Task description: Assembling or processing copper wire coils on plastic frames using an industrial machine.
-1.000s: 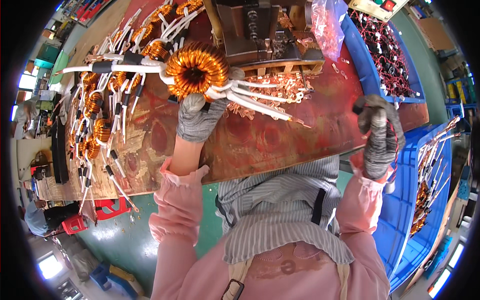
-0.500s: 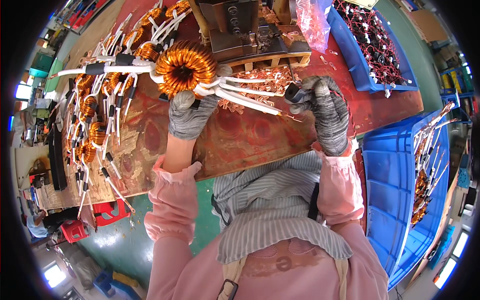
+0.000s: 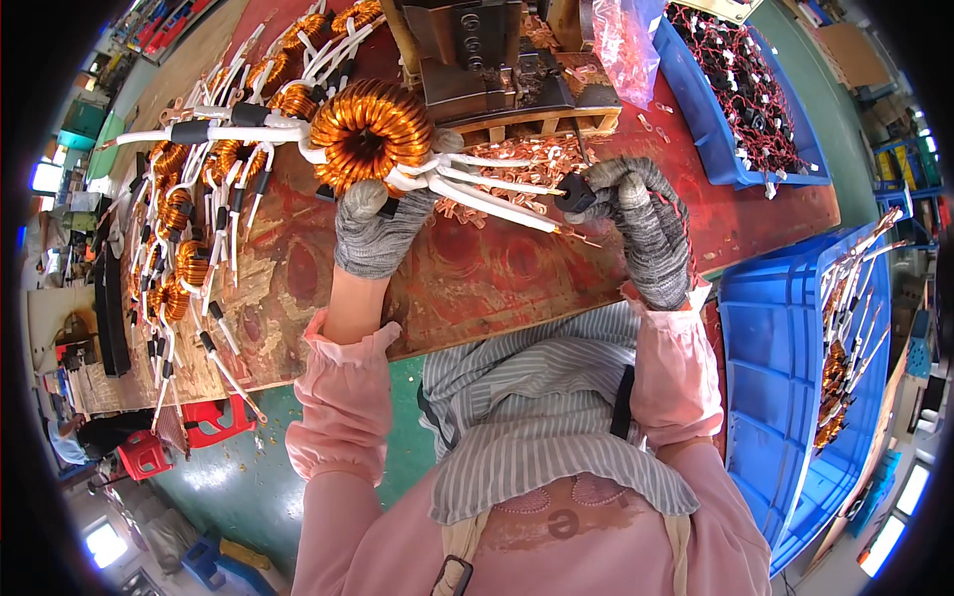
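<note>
My left hand [image 3: 378,230], in a grey knit glove, is closed round the lower side of a copper-wound toroidal coil [image 3: 397,119]. White-sleeved leads run out of the coil both ways; the left-hand ones carry black sleeves [image 3: 189,132]. To the right, several white leads [image 3: 492,204] end in bare copper tips. My gloved right hand [image 3: 646,233] pinches a small black core [image 3: 574,193] at the tip of an upper lead; whether the lead has entered it I cannot tell. A thin red and black wire runs from the core along the right hand.
Beyond the coil stands a dark metal press fixture [image 3: 487,94] on a wooden pallet, with copper terminals [image 3: 537,159] heaped before it. Finished-looking coils [image 3: 191,263] pile up at left. A blue tray [image 3: 711,149] holds red-black wired cores; a blue crate [image 3: 765,368] with coils stands at right.
My right hand has shifted slightly left, bringing the black core to the tip of the upper white lead. The left hand and coil are nearly unmoved.
</note>
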Demonstrator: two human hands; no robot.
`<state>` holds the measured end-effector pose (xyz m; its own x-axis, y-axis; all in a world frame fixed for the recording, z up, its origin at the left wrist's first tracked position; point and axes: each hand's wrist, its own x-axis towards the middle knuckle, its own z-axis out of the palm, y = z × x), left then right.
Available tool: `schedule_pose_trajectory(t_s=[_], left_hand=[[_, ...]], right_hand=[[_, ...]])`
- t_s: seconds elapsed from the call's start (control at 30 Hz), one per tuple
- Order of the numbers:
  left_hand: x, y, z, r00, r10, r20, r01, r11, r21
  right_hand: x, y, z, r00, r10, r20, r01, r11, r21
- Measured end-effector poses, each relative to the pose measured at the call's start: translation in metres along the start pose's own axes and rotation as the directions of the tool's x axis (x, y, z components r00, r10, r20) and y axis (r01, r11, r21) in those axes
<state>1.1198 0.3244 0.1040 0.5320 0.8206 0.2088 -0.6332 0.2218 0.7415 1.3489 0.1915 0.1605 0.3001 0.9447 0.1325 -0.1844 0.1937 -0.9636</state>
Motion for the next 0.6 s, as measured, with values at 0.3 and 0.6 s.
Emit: schedule_pose_trajectory(t_s=[0.3,0.6], left_hand=[[-0.002,0.002,0.007,0.995,-0.104,0.002,0.098,0.927,-0.363],[0.002,-0.005,0.011,0.995,-0.048,-0.083,0.043,0.997,-0.056]], right_hand=[[-0.001,-0.005,0.001,0.999,-0.035,0.012,0.036,0.996,-0.085],[-0.002,-0.004,0.006,0.997,-0.046,0.065,0.046,0.999,-0.005]])
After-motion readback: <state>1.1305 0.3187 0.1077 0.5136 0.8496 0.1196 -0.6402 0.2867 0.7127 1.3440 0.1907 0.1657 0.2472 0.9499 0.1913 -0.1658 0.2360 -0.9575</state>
